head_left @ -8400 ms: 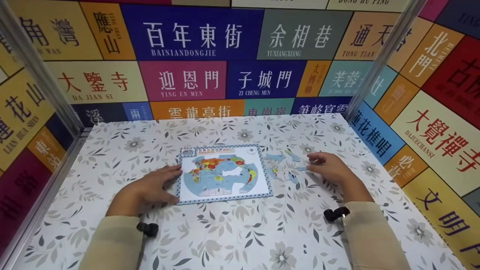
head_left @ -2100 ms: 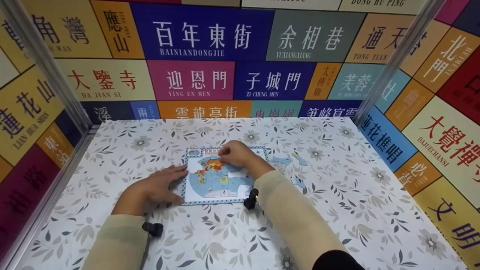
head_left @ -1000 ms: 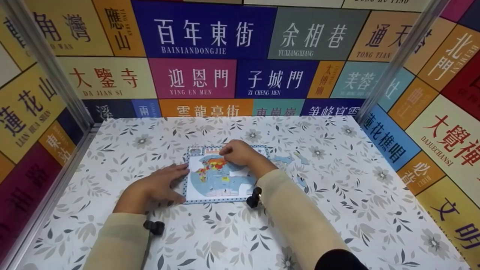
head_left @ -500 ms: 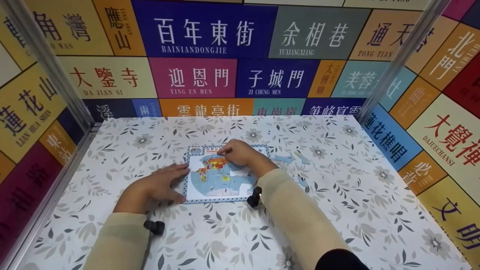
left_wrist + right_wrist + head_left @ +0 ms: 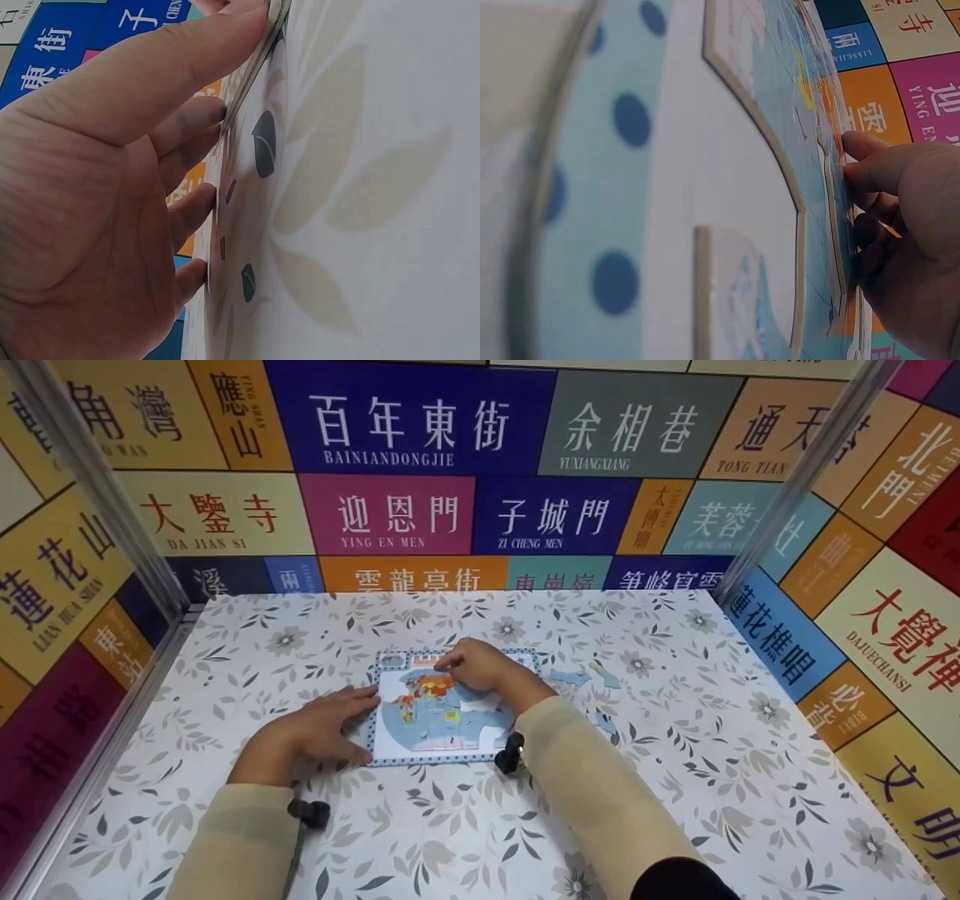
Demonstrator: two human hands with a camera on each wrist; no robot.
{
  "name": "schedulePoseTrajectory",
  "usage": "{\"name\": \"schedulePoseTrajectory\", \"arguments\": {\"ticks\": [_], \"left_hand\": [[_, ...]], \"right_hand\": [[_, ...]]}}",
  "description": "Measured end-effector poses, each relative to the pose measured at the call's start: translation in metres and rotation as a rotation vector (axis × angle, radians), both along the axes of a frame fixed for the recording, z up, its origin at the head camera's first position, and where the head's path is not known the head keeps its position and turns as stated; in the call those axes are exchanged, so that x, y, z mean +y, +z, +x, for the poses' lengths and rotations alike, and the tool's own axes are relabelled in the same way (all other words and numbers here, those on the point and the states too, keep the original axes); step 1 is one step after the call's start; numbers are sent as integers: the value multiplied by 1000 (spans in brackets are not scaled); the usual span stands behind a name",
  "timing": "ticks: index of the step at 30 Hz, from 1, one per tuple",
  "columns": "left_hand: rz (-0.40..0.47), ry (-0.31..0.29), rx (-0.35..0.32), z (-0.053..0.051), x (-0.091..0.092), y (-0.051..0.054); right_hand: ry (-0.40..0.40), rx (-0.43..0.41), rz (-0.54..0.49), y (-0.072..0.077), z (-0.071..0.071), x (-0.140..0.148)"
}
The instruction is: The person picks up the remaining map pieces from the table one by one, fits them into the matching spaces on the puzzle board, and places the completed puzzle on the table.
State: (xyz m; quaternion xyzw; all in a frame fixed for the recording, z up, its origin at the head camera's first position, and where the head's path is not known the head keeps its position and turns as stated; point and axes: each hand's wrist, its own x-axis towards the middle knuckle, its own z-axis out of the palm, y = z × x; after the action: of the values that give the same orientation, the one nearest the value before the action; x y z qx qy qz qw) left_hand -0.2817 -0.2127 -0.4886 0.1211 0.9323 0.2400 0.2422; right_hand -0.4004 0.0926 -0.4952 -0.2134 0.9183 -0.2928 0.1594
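A world map jigsaw puzzle [image 5: 427,727] sits in a white board with a blue dotted border [image 5: 442,760]. My left hand [image 5: 319,729] rests at the board's left side, fingers spread and thumb near the lower corner. In the left wrist view, the thumb of the left hand [image 5: 82,225] meets the board's edge. My right hand [image 5: 478,666] is over the upper part of the map, fingers bent. In the right wrist view, thumb and index tips of the right hand [image 5: 919,217] touch the map's surface; whether they pinch a piece is hidden.
Loose blue puzzle pieces lie right of the board: one piece [image 5: 570,678] close by, another piece [image 5: 609,681] beyond it, and a third piece [image 5: 604,722] nearer. A white gap [image 5: 491,733] shows in the map's lower right. Printed panels [image 5: 386,514] wall the table [image 5: 420,847].
Since the oldest frame, my right hand has moved left from the loose pieces onto the upper map. Over the last second its fingers shift only slightly. The left hand stays at the board's edge.
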Motion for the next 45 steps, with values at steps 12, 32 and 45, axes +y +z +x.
{"name": "schedulePoseTrajectory", "arguments": {"ticks": [12, 32, 45], "left_hand": [[8, 16, -8, 1, 1, 2], [10, -21, 1, 0, 0, 1], [24, -10, 13, 1, -1, 2]], "right_hand": [[13, 35, -21, 1, 1, 3], [-25, 63, -106, 26, 15, 57], [-158, 79, -107, 37, 32, 110]]}}
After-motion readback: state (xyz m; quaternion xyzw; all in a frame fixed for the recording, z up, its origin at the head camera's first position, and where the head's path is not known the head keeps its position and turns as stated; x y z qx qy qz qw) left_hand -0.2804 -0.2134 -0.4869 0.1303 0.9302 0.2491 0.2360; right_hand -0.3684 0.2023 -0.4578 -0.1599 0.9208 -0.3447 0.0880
